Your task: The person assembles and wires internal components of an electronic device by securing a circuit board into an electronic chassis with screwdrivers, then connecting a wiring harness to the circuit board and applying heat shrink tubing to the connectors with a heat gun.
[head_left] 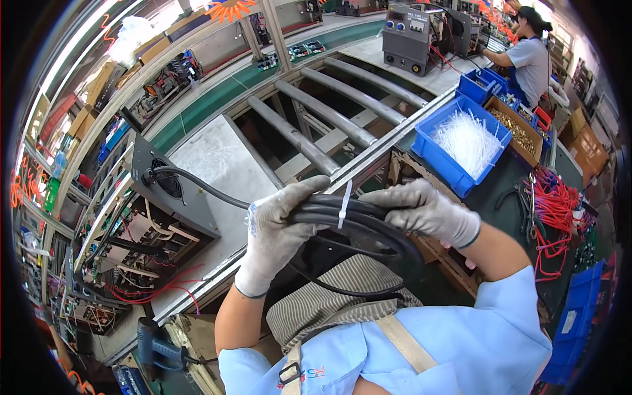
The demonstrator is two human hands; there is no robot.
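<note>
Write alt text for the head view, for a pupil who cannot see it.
A gloved left hand grips a coiled black cable with a white cable tie around it, the gloved right hand touching the coil. The cable runs to an open-sided grey machine at left; a blue bin of white cable ties sits at right.

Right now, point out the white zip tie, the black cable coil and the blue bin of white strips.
White zip tie [345, 201]: head view, on its band.
Black cable coil [365, 224]: head view, on its loops.
Blue bin [440, 168]: head view, on its outer wall.
</note>
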